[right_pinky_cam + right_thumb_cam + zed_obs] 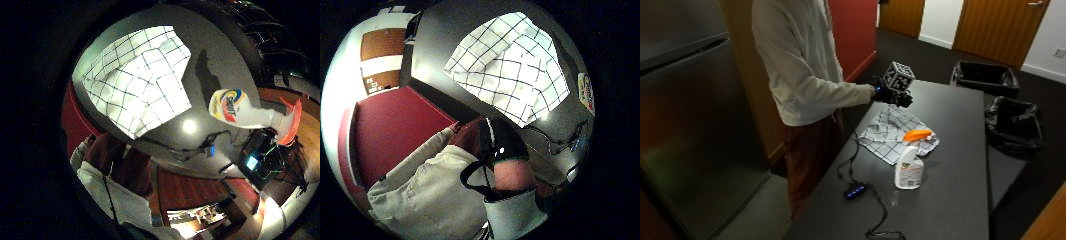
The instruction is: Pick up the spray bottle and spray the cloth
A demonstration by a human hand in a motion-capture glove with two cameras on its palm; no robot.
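Observation:
A white spray bottle (909, 170) with an orange trigger stands upright on the dark grey table (953, 110), just in front of the cloth. The white cloth (895, 131) with a dark check lies crumpled and flat on the table. My gloved right hand (893, 96) hovers in the air above the cloth's far edge and holds nothing. In the little finger side palm view the cloth (140, 80) lies spread below the palm, and the bottle (235, 107) stands beside it. In the thumb side palm view the cloth (512, 67) shows, with the bottle's label (586, 92) at the rim.
A black cable with a small blue box (854, 191) runs along the table's near edge beside the bottle. Two black bins (986, 77) (1013, 125) stand on the floor beyond the table. A steel fridge (693, 125) stands behind the person.

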